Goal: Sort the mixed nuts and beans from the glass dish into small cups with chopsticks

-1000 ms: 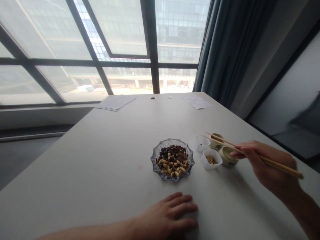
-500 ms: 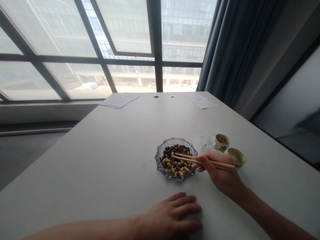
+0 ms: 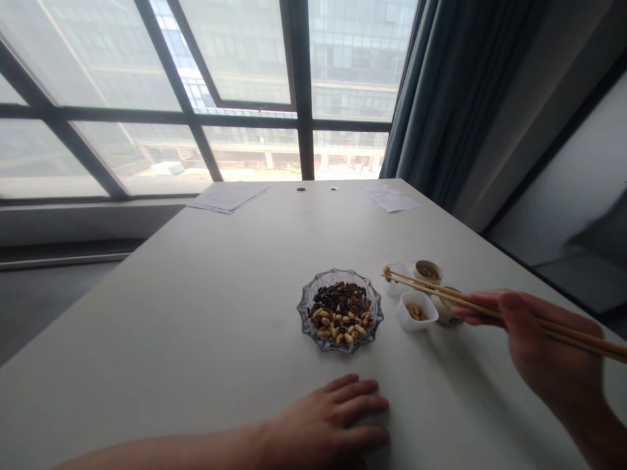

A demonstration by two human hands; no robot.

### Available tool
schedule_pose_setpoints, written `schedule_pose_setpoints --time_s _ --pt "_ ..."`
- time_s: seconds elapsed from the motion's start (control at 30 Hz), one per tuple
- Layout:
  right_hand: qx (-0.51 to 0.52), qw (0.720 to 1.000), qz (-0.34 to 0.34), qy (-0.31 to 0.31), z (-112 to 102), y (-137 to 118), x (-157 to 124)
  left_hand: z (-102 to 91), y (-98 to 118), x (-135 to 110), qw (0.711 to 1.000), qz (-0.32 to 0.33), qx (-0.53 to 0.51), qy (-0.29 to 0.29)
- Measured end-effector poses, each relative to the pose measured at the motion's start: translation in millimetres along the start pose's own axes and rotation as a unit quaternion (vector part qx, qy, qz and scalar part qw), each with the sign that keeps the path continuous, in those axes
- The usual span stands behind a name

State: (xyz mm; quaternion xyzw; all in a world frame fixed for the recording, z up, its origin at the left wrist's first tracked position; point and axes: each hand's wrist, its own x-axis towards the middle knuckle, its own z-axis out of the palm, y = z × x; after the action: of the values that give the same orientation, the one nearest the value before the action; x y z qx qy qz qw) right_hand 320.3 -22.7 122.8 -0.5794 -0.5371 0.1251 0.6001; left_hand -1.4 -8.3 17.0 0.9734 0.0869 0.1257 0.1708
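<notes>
The window [image 3: 235, 59] spans the far side, and your table [image 3: 196, 307] runs up toward it, with the curtain [image 3: 435, 98] hanging at the right. Papers [image 3: 228, 197] lie at the table's far left corner. The glass bowl [image 3: 306, 326] sits in front of you, with dark bits toward its back and pale nuts toward its front. Your left hand [image 3: 336, 421] rests palm-down nearer you than the bowl, fingers loosely spread. Your right hand [image 3: 543, 349] is closed around the chopsticks [image 3: 490, 312], which point left across the two cups [image 3: 427, 269]; the nearer cup is partly covered. Just left of the cups stand two white tubs [image 3: 406, 320], the nearer holding brownish pieces. The chopstick tips grip one pale nut [image 3: 386, 273] at the farther tub's left edge; you cannot tell whether it touches the rim.
</notes>
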Motion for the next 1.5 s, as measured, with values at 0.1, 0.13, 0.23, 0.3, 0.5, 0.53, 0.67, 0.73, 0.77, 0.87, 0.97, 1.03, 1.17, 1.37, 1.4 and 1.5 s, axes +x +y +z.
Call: schedule_pose_setpoints --time_s 0.1,0.13,0.23,0.3,0.5,0.53,0.67,0.73,0.77,0.87,0.97,1.03,1.17,1.37,1.4,1.5 --pt "0.000 0.998 0.015 0.053 -24.3 14.7 5.4 -4.9 2.4 1.8 1.000 -0.008 -0.005 -0.004" --pt "0.001 0.998 0.019 0.064 -30.6 18.9 5.7 -6.4 3.0 2.3 1.000 -0.011 -0.006 -0.007" --pt "-0.023 0.998 0.028 0.045 -44.5 25.3 2.8 -8.6 3.8 3.1 1.000 -0.013 -0.012 -0.016" --pt "-0.051 0.998 0.031 0.025 -49.9 24.1 -0.1 -8.3 3.7 3.1 1.000 -0.013 -0.015 -0.016" --pt "-0.069 0.997 0.020 0.028 -34.1 -1.5 -5.5 -4.1 2.4 1.8 1.000 -0.010 -0.014 -0.009" --pt "-0.058 0.998 0.027 0.016 -24.9 -7.4 -7.4 -3.4 1.9 1.6 1.000 -0.008 -0.011 -0.004" --pt "0.044 0.993 0.088 -0.062 23.8 -19.8 -16.8 -1.0 -0.3 0.8 1.000 0.001 -0.004 0.000" --pt "0.078 0.986 0.106 -0.104 46.9 -15.7 -19.2 0.3 -1.1 0.1 1.000 0.003 0.000 -0.002" --pt "0.086 0.983 0.110 -0.122 56.2 -11.5 -19.3 1.1 -1.5 -0.3 1.000 0.004 0.001 -0.001" --pt "0.097 0.975 0.116 -0.162 74.1 3.3 -16.9 3.9 -2.6 -1.7 1.000 0.006 0.001 0.005" --pt "0.100 0.971 0.130 -0.174 80.9 12.3 -15.3 6.2 -3.5 -2.3 1.000 0.007 -0.001 0.009" --pt "0.100 0.970 0.140 -0.174 83.4 13.2 -15.9 6.7 -3.8 -2.3 1.000 0.006 0.002 0.009" --pt "0.100 0.970 0.138 -0.172 90.0 9.9 -18.6 6.0 -3.8 -1.9 1.000 0.005 0.004 0.007" --pt "0.119 0.978 0.099 -0.143 90.6 7.8 -21.1 5.0 -4.6 -0.9 1.000 0.009 0.010 0.007" --pt "0.118 0.979 0.094 -0.138 88.0 7.7 -21.3 4.6 -4.4 -0.9 1.000 0.009 0.010 0.008" --pt "0.113 0.980 0.091 -0.133 79.6 7.1 -21.5 2.9 -2.8 -0.9 1.000 0.008 0.011 0.011"
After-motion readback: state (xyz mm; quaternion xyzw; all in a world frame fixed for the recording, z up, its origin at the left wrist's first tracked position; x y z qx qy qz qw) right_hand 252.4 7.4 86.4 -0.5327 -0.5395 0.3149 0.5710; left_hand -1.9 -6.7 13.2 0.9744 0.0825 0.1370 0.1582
